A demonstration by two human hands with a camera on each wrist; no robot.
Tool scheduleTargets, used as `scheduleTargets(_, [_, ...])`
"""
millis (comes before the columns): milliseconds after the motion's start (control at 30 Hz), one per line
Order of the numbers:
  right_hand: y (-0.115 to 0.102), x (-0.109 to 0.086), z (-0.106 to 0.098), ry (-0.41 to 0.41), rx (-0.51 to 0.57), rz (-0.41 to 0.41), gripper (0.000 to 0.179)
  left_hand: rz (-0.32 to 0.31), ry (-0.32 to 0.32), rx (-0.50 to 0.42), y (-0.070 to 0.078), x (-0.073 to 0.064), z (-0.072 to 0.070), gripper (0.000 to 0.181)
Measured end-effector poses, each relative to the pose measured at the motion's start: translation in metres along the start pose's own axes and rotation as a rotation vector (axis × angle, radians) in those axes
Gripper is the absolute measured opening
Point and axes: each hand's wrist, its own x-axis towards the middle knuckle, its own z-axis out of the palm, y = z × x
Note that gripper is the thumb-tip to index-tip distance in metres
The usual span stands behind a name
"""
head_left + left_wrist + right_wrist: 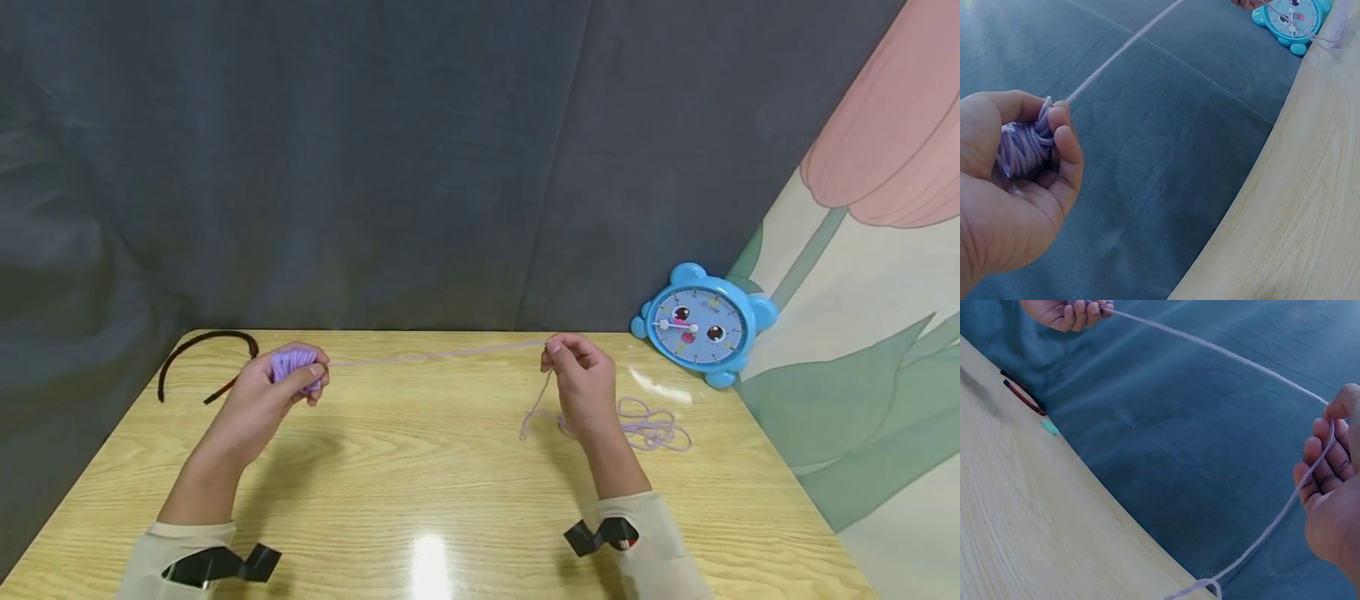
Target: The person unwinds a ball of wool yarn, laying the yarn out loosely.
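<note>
My left hand (pixel 262 396) grips a wound bundle of lilac yarn (pixel 292 364), with the thumb laid across it and the fingers curled round, as the left wrist view also shows. A single yarn strand (pixel 438 356) runs taut from the bundle to my right hand (pixel 587 387), which pinches it between thumb and finger. Below that pinch the strand hangs slack toward the table. Loose loops of the same yarn (pixel 656 429) lie on the table beside and partly behind the right wrist. Both hands are held above the tabletop, wide apart.
A blue animal-shaped clock (pixel 697 325) leans at the back right corner of the wooden table (pixel 420 467). At the back left lies a dark headband (pixel 217 335). A small green piece (pixel 1049 427) shows near it in the right wrist view. A dark curtain (pixel 360 167) hangs behind.
</note>
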Motion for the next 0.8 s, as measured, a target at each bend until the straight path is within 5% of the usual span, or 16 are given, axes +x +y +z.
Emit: scheduleTargets(800, [-0.015,0.006,-0.018,0.057,0.074,-0.047,0.027,0.019,-0.001,-0.049,0.001,0.000,-0.004,0.006])
